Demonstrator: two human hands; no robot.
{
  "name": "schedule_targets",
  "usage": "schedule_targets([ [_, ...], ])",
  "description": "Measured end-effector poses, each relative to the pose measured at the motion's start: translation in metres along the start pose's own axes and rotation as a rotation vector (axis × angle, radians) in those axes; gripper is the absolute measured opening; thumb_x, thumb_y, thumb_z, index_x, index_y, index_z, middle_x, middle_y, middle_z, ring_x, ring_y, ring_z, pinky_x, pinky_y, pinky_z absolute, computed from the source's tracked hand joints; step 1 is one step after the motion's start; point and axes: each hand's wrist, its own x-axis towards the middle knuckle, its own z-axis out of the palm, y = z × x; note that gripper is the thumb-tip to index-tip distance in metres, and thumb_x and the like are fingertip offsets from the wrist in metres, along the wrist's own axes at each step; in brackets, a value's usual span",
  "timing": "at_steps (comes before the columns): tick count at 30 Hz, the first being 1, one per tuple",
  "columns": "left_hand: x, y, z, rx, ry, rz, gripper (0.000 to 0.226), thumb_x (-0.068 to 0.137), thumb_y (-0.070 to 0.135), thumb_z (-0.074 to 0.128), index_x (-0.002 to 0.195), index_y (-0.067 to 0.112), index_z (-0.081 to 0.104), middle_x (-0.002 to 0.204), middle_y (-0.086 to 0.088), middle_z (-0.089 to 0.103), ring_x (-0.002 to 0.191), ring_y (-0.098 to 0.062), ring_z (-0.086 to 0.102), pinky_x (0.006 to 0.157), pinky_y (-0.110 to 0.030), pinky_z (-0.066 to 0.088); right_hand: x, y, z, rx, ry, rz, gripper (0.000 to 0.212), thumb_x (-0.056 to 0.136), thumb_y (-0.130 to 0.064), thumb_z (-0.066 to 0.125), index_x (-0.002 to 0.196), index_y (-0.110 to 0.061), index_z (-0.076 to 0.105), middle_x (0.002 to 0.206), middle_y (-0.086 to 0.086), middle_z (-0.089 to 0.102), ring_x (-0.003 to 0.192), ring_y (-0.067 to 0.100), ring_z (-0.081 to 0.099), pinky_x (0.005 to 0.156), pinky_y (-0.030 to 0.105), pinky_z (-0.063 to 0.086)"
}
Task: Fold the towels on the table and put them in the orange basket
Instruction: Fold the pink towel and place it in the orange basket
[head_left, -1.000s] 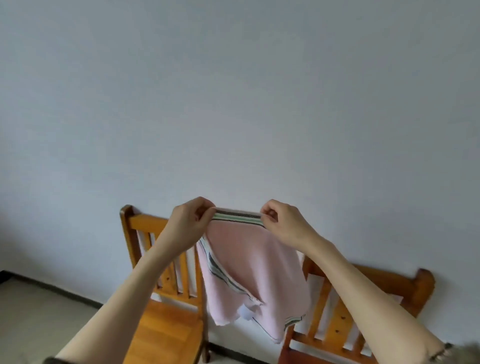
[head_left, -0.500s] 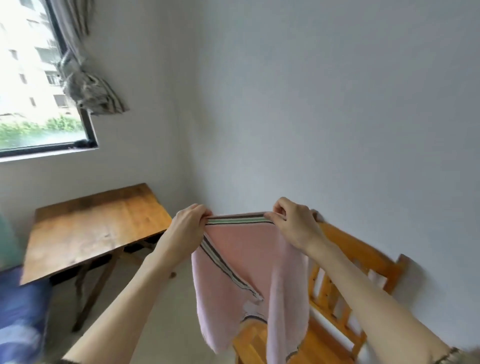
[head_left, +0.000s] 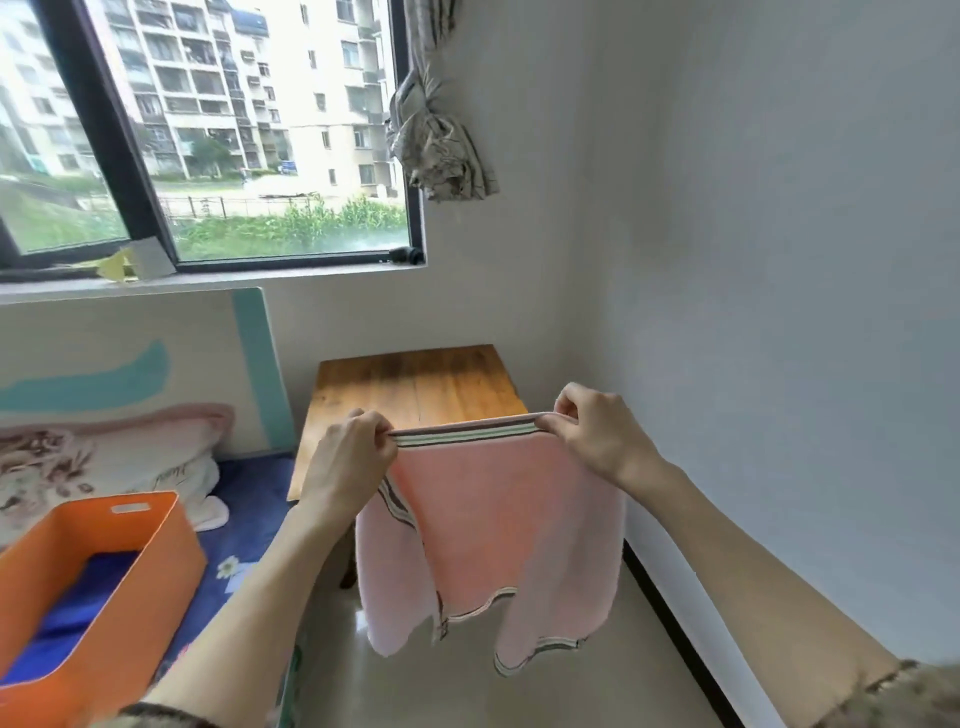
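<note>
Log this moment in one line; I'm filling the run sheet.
left hand: pinches towel | right hand: pinches towel | towel: hanging | basket: on bed

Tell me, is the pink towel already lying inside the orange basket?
No, the pink towel hangs in the air, pinched at its striped top edge by the left hand and right hand, well right of the orange basket.

The towel (head_left: 498, 514) is pink, with a band of brown, white and green stripes along its top edge. It hangs in the air in front of the table (head_left: 415, 384), stretched flat between its two upper corners, and its lower parts fall in uneven folds with striped hems. The table is a small wooden one with a brown top. The orange basket (head_left: 130, 571) stands low on the left, open, with something blue inside it.
</note>
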Motion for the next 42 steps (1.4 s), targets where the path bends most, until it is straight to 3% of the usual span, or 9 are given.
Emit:
schedule_targets([
  [4,0.052,-0.043,0.008,0.028,0.066,-0.15,0.018,0.081,0.004,0.055,0.09,0.005,0.07,0.085,-0.007,0.054,0.085,-0.03,0.056,0.072,-0.029,0.037,0.072,-0.001,0.032,0.015,-0.055,-0.047,0.028,0.085,-0.036,0.065,0.069,-0.02,0.048,0.075,0.001,0.057,0.078,0.024,0.056,0.069,0.032,0.042],
  [10,0.119,-0.097,0.032,0.051,0.082,-0.287,0.02,0.083,0.007,0.053,0.094,0.005,0.069,0.093,-0.014,0.062,0.092,-0.033,0.057,0.079,-0.034,0.04,0.168,0.003,0.081,0.003,-0.171,-0.095,0.014,0.091,-0.025,0.057,0.091,-0.012,0.059,0.084,0.002,0.058,0.087,0.023,0.057,0.077,0.033,0.044],
  [15,0.176,-0.141,0.06,-0.073,0.065,-0.44,0.022,0.085,0.008,0.055,0.101,0.003,0.069,0.1,-0.014,0.069,0.099,-0.03,0.06,0.08,-0.029,0.04,0.244,0.007,0.125,-0.024,-0.232,-0.107,0.016,0.092,-0.03,0.057,0.083,-0.017,0.054,0.08,-0.001,0.057,0.081,0.02,0.055,0.07,0.03,0.042],
  [18,0.217,-0.177,0.083,-0.179,-0.031,-0.492,0.016,0.085,0.009,0.054,0.092,0.008,0.069,0.094,-0.01,0.069,0.096,-0.027,0.061,0.077,-0.03,0.042,0.287,0.01,0.156,-0.037,-0.235,-0.083,0.019,0.092,-0.031,0.056,0.082,-0.016,0.053,0.079,-0.001,0.056,0.078,0.019,0.052,0.067,0.029,0.039],
  [21,0.259,-0.207,0.107,-0.247,-0.14,-0.491,0.013,0.088,0.012,0.051,0.085,0.015,0.063,0.086,-0.007,0.064,0.087,-0.024,0.058,0.073,-0.03,0.043,0.329,0.018,0.191,-0.056,-0.2,-0.052,0.015,0.095,-0.026,0.052,0.084,-0.016,0.053,0.084,0.0,0.058,0.08,0.019,0.051,0.066,0.027,0.036],
  [25,0.306,-0.247,0.133,-0.189,-0.325,-0.417,0.021,0.091,0.015,0.046,0.08,0.013,0.063,0.073,-0.002,0.057,0.069,-0.017,0.05,0.06,-0.028,0.037,0.375,0.034,0.235,-0.094,-0.212,0.062,0.015,0.094,-0.025,0.052,0.085,-0.015,0.059,0.089,0.004,0.064,0.086,0.022,0.058,0.071,0.032,0.046],
  [28,0.339,-0.27,0.154,-0.113,-0.432,-0.354,0.024,0.096,0.018,0.042,0.088,0.008,0.062,0.073,-0.003,0.056,0.063,-0.014,0.047,0.053,-0.024,0.034,0.406,0.043,0.259,-0.116,-0.199,0.131,0.018,0.092,-0.03,0.057,0.084,-0.014,0.061,0.084,0.003,0.063,0.083,0.022,0.059,0.068,0.03,0.045],
  [34,0.412,-0.295,0.206,-0.042,-0.451,-0.321,0.024,0.097,0.011,0.043,0.097,0.002,0.064,0.093,-0.012,0.062,0.082,-0.021,0.051,0.068,-0.026,0.035,0.482,0.066,0.296,-0.215,-0.211,0.194,0.025,0.093,-0.032,0.054,0.088,-0.01,0.062,0.09,0.012,0.067,0.083,0.028,0.058,0.065,0.029,0.041],
  [42,0.531,-0.338,0.309,0.02,-0.486,-0.358,0.023,0.095,0.011,0.047,0.099,0.001,0.066,0.103,-0.017,0.066,0.097,-0.032,0.058,0.072,-0.025,0.034,0.627,0.126,0.361,-0.287,-0.33,0.233,0.026,0.092,-0.036,0.056,0.083,-0.012,0.06,0.096,0.013,0.066,0.091,0.032,0.058,0.066,0.028,0.037],
])
